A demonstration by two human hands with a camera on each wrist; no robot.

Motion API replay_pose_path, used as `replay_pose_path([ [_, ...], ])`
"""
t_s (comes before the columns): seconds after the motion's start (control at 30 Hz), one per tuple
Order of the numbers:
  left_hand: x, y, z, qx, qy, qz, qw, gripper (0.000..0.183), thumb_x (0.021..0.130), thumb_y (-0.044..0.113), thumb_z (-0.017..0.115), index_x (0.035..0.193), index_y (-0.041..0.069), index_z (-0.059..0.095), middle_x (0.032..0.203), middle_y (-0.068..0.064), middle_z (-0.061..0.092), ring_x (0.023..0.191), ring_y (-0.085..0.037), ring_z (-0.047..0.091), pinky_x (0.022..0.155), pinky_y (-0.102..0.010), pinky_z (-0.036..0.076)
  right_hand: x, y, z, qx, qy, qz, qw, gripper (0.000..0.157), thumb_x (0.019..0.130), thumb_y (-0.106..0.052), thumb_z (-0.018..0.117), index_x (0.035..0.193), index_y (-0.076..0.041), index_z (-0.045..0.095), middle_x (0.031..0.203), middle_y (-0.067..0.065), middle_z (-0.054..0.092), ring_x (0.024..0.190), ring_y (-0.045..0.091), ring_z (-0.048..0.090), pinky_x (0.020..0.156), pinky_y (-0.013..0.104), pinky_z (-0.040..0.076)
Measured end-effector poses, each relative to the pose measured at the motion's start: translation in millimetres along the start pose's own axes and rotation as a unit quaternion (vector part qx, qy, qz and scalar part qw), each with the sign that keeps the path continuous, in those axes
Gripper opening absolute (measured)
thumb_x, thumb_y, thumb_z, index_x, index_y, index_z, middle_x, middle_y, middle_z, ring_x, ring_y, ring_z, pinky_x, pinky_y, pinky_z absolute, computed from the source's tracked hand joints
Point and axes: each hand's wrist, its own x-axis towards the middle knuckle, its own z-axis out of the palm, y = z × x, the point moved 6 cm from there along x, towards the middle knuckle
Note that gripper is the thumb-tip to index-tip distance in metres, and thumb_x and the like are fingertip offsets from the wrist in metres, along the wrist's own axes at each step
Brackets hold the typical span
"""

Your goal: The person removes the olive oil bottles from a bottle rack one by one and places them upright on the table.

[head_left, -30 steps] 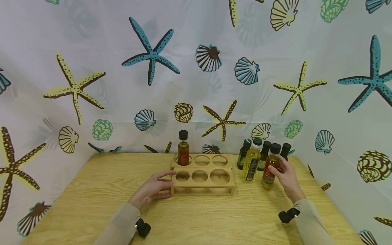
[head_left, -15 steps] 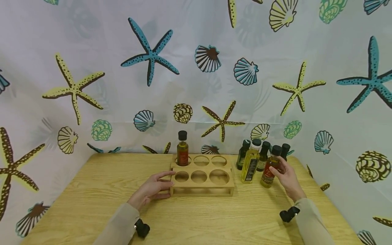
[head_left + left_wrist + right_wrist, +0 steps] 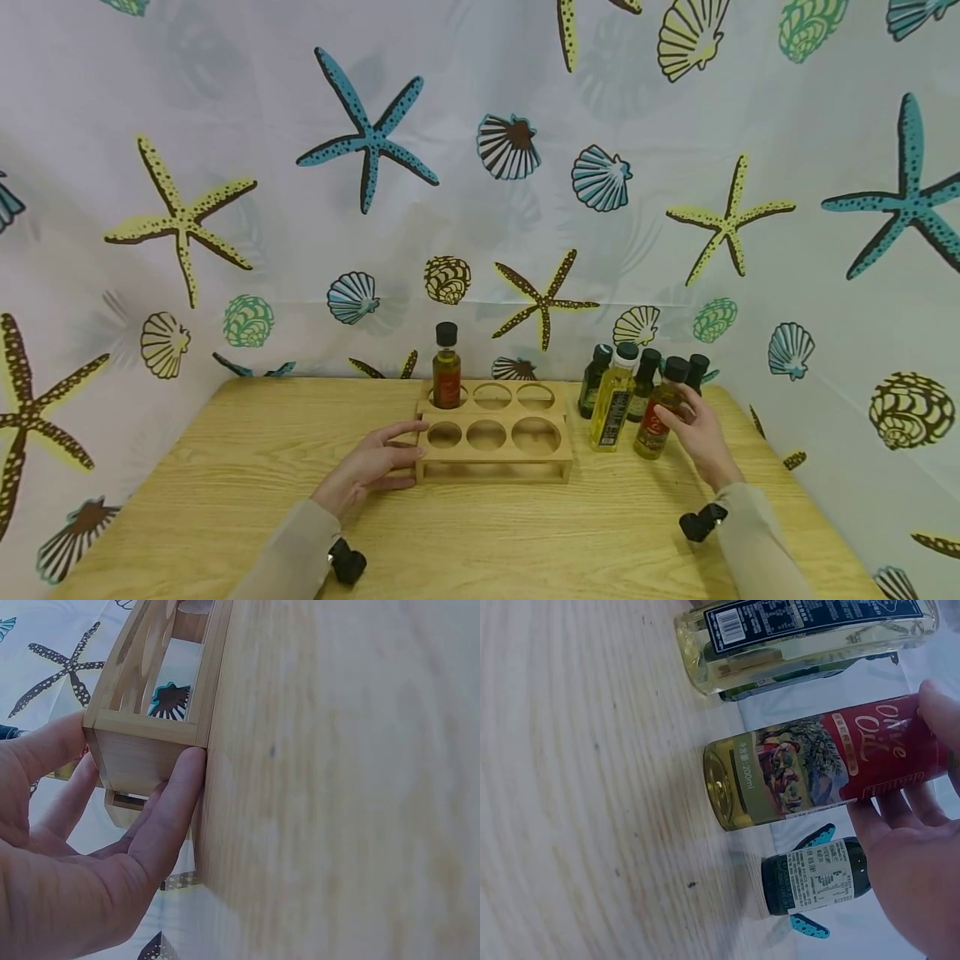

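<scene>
My left hand [image 3: 375, 465] touches the left end of a two-tier wooden bottle rack [image 3: 491, 455]; in the left wrist view its fingertips lie on the end panel [image 3: 142, 754], one down by the tabletop. On the right, my right hand [image 3: 701, 437] holds an olive oil bottle [image 3: 651, 437] with a black cap and red label. Thumb and fingers wrap its upper part, and the bottle leans, base toward the rack. In the right wrist view its base [image 3: 721, 787] sits close over the table. A similar red-labelled bottle [image 3: 447, 379] stands in the rack's back left hole.
Left of the held bottle stands a taller clear bottle of yellow oil [image 3: 612, 408]. Dark green bottles [image 3: 592, 383] stand behind it, and another dark bottle [image 3: 817, 877] is beside my right hand. A shell-patterned curtain [image 3: 480, 208] hangs behind the wooden table [image 3: 510, 542].
The bottle in my right hand tilts slightly more, its base a little further left toward the yellow oil bottle. My left hand stays at the rack.
</scene>
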Motion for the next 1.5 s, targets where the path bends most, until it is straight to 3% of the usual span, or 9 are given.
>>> replay_pose_path([
  [0.13,0.2,-1.2,-0.5,0.002,0.001,0.000,1.0000,0.052,0.095,0.018,0.066,0.144,0.024,0.050,0.141,-0.018,0.048,0.120,-0.027,0.055,0.086,-0.048,0.057,3,1,1.7,0.003,-0.007,-0.008,1.000,0.064,0.101,-0.029,0.056,0.156,-0.012,0.027,0.151,0.017,0.037,0.138,0.034,0.039,0.106,0.037,0.044],
  [0.3,1.1,-1.9,-0.3,0.001,-0.003,0.002,1.0000,0.053,0.094,0.019,0.067,0.144,0.024,0.050,0.142,-0.019,0.047,0.119,-0.027,0.056,0.087,-0.048,0.057,3,4,-0.4,0.003,-0.015,-0.013,1.000,0.065,0.102,-0.028,0.055,0.156,-0.011,0.025,0.156,0.019,0.030,0.141,0.039,0.034,0.113,0.056,0.033],
  [0.4,2.0,-3.0,-0.5,0.000,-0.006,0.001,1.0000,0.054,0.093,0.021,0.069,0.144,0.025,0.051,0.143,-0.020,0.046,0.121,-0.028,0.055,0.087,-0.047,0.057,3,4,-1.8,0.004,-0.022,-0.009,1.000,0.067,0.102,-0.030,0.055,0.157,-0.011,0.022,0.158,0.021,0.026,0.142,0.042,0.031,0.114,0.060,0.029],
  [0.63,1.7,-2.6,-0.3,0.017,-0.024,0.007,0.9996,0.058,0.092,0.028,0.070,0.146,0.025,0.048,0.147,-0.023,0.040,0.125,-0.031,0.052,0.089,-0.045,0.056,3,4,-4.0,-0.011,-0.034,-0.003,0.999,0.070,0.102,-0.032,0.054,0.159,-0.012,0.017,0.160,0.022,0.022,0.143,0.044,0.029,0.114,0.061,0.027],
  [0.93,2.3,-3.4,-0.9,-0.002,0.001,-0.003,1.0000,0.051,0.093,0.020,0.069,0.141,0.027,0.055,0.143,-0.018,0.047,0.119,-0.026,0.057,0.085,-0.045,0.058,5,3,-7.6,-0.023,-0.055,-0.013,0.998,0.071,0.102,-0.033,0.053,0.158,-0.010,0.016,0.159,0.026,0.022,0.143,0.045,0.027,0.114,0.062,0.027],
  [1.13,1.4,-2.5,-1.0,0.002,0.000,-0.001,1.0000,0.051,0.093,0.020,0.069,0.141,0.027,0.054,0.143,-0.018,0.047,0.118,-0.026,0.058,0.085,-0.045,0.058,5,3,-9.7,-0.028,-0.062,0.002,0.998,0.079,0.102,-0.035,0.053,0.158,-0.005,0.007,0.161,0.026,0.012,0.145,0.047,0.020,0.115,0.063,0.023],
  [1.5,1.5,-1.8,-0.9,0.002,-0.008,-0.002,1.0000,0.053,0.093,0.021,0.068,0.143,0.025,0.052,0.147,-0.020,0.042,0.126,-0.031,0.052,0.088,-0.046,0.057,5,4,-11.9,-0.031,-0.058,0.010,0.998,0.081,0.101,-0.035,0.055,0.159,-0.005,0.006,0.161,0.026,0.012,0.146,0.047,0.019,0.115,0.063,0.024],
])
